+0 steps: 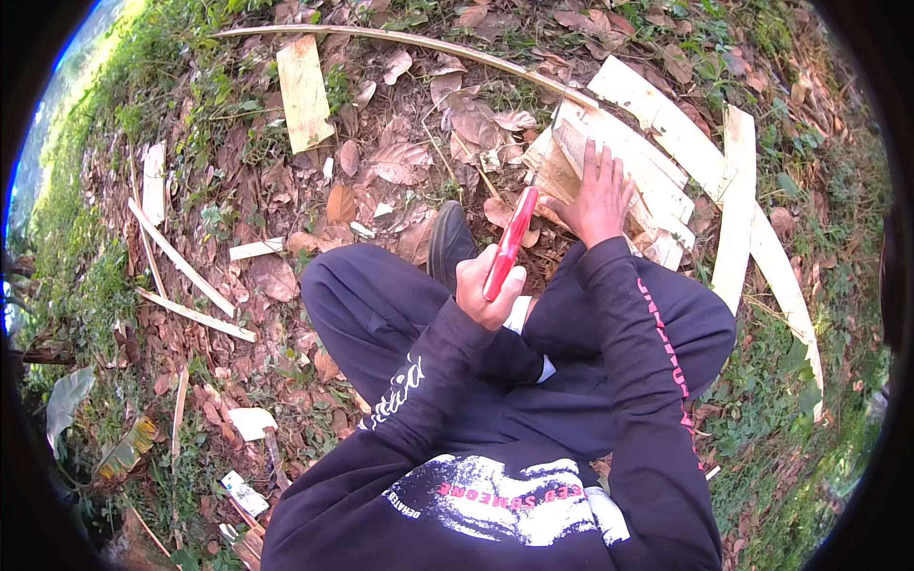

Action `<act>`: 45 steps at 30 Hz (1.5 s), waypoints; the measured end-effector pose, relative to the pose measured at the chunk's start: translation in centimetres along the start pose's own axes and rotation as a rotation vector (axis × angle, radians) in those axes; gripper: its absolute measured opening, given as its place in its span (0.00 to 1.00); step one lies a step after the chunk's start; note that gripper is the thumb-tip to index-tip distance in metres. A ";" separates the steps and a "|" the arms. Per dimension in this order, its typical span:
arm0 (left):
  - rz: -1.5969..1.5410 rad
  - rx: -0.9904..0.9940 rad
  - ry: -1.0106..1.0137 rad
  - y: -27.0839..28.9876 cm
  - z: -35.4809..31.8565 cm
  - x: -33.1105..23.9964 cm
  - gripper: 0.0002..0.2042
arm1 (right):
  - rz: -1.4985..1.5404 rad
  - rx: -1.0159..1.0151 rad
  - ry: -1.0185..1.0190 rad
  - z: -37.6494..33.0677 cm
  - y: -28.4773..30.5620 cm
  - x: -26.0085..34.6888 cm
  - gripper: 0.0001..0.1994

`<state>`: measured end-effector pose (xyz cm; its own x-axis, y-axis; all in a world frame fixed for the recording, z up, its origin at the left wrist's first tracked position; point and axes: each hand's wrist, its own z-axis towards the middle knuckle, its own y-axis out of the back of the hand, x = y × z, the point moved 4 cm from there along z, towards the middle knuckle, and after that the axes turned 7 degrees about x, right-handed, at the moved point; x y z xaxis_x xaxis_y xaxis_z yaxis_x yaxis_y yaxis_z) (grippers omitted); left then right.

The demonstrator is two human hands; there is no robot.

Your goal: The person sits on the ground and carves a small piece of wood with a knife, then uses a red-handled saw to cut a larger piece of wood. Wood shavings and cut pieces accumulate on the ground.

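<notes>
In front of my crossed legs, my left hand is closed round a slim, glossy red object. Its far end points up and slightly right; I cannot tell its exact kind. My right hand lies with fingers spread on a pile of pale split wood pieces, touching the top ones. The palm hides part of the wood beneath.
Long pale wooden strips cross right of the pile, and a thin bent strip arcs along the far side. One flat board lies far left. More slats lie on the leaf-covered ground at left, near an axe-like tool.
</notes>
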<state>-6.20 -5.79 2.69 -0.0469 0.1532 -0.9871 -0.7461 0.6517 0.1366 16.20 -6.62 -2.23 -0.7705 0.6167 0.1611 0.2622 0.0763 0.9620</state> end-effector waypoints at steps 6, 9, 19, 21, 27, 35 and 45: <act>-0.021 0.028 0.007 -0.1 -0.3 0.0 0.08 | -0.084 -0.006 -0.039 1.1 -0.4 -0.1 0.63; -0.014 0.013 -0.049 -0.1 -0.1 0.0 0.08 | -0.120 -0.019 -0.034 1.5 -1.2 -0.4 0.64; -0.089 -0.038 -0.008 -1.5 0.1 0.8 0.07 | -0.206 -0.100 -0.001 1.4 -1.2 0.0 0.65; -0.093 -0.038 -0.008 -1.5 0.1 0.7 0.07 | -0.230 -0.110 0.010 1.3 -1.4 -0.1 0.65; -0.078 0.013 -0.043 -1.3 0.2 0.7 0.08 | -0.166 -0.084 -0.033 2.2 -1.9 -0.6 0.61; -0.019 0.001 -0.057 -1.3 -0.4 0.7 0.08 | -0.199 -0.019 -0.074 2.1 -1.2 0.0 0.56; -0.093 0.003 -0.038 -2.1 -0.9 1.4 0.11 | -0.239 -0.127 0.032 1.7 -1.7 0.0 0.62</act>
<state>-5.35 -7.60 0.92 0.0478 0.1201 -0.9916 -0.7439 0.6668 0.0449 16.78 -5.39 -4.23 -0.8202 0.5678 -0.0692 -0.0032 0.1165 0.9932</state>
